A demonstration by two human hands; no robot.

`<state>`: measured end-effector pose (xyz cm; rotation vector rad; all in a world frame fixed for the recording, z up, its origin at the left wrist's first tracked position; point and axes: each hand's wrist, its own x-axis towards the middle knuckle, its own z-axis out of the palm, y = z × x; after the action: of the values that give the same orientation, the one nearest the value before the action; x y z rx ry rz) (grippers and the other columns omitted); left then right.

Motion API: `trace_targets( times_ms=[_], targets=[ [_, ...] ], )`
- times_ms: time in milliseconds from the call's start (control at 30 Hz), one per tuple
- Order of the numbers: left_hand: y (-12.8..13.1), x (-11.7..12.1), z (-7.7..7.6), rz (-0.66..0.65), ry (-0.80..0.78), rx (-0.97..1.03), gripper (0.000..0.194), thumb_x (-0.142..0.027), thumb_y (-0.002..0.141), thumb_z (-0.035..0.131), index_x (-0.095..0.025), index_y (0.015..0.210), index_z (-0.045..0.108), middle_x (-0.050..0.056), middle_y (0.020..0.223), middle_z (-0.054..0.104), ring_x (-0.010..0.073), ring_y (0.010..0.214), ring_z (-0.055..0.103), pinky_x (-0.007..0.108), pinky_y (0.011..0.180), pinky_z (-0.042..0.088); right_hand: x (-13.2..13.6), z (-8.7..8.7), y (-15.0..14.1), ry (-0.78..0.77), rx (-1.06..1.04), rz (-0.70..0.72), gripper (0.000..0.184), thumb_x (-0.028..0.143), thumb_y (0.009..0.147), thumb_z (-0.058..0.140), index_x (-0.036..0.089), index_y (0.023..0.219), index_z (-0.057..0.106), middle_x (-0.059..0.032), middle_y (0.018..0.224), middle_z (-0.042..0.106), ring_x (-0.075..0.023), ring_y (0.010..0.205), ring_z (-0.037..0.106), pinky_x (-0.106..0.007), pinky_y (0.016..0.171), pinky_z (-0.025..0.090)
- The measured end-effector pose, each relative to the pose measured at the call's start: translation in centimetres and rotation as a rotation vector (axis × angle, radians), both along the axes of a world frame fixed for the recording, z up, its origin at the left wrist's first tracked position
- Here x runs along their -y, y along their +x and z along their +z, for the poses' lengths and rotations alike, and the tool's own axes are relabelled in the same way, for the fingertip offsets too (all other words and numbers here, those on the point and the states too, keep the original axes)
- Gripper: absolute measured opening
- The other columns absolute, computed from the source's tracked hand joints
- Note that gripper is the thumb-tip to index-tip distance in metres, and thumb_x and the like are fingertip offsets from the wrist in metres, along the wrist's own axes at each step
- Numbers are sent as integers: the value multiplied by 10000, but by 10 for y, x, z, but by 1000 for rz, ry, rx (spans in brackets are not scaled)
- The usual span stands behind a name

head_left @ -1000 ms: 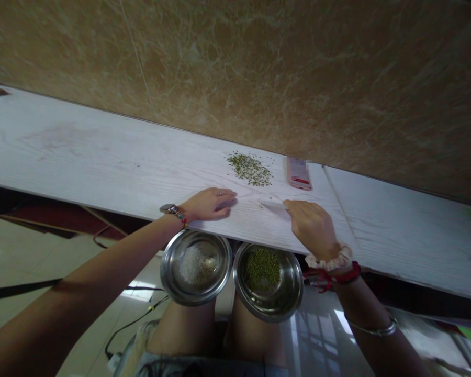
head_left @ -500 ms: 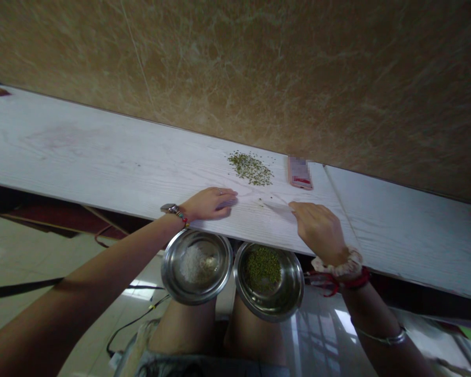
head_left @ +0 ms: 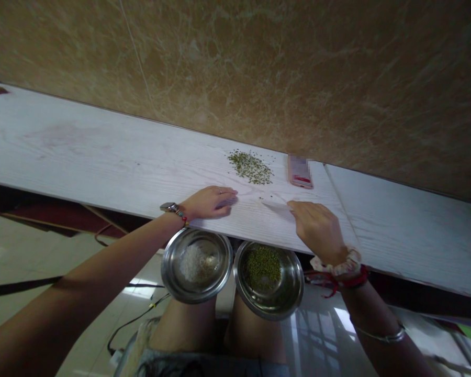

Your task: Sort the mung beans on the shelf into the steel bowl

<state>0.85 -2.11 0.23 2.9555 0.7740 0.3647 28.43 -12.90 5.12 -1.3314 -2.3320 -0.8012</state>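
My left hand [head_left: 211, 202] lies flat on the white wood-grain table [head_left: 113, 157], fingers stretched to the right and holding nothing. Across from it, my right hand [head_left: 316, 225] is closed with thumb and fingertips pinched together above the tabletop. A faint thin streak runs leftward from its fingertips; whether that is a slim tool or a shadow I cannot make out. Just beyond the hands spreads a loose patch of green mung beans [head_left: 251, 167]. A few stray dark bits [head_left: 261, 198] lie between the hands.
On my thighs rest a steel bowl of white grains, probably rice [head_left: 196, 264], and a steel bowl of mung beans [head_left: 264, 268]. A phone [head_left: 300, 172] lies by the brown marbled wall [head_left: 235, 73]. A cable [head_left: 129, 327] trails on the floor at lower left.
Hardly anything differs. My right hand has shifted very slightly left; my left hand, the bowls and the bean patch stay in place.
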Motion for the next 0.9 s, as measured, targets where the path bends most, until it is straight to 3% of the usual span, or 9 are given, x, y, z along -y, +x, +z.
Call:
trace_targets(
  times_ms=[900],
  targets=[
    [0, 0, 0, 1, -4, -6, 355, -303, 867, 447, -149, 1174, 536, 111, 1319, 517, 216, 1167, 517, 337, 966, 410, 1, 0, -3, 25, 30, 3, 263, 40, 805, 423, 146, 919, 637, -53, 759, 674, -173, 698, 569, -296, 661, 400]
  ],
)
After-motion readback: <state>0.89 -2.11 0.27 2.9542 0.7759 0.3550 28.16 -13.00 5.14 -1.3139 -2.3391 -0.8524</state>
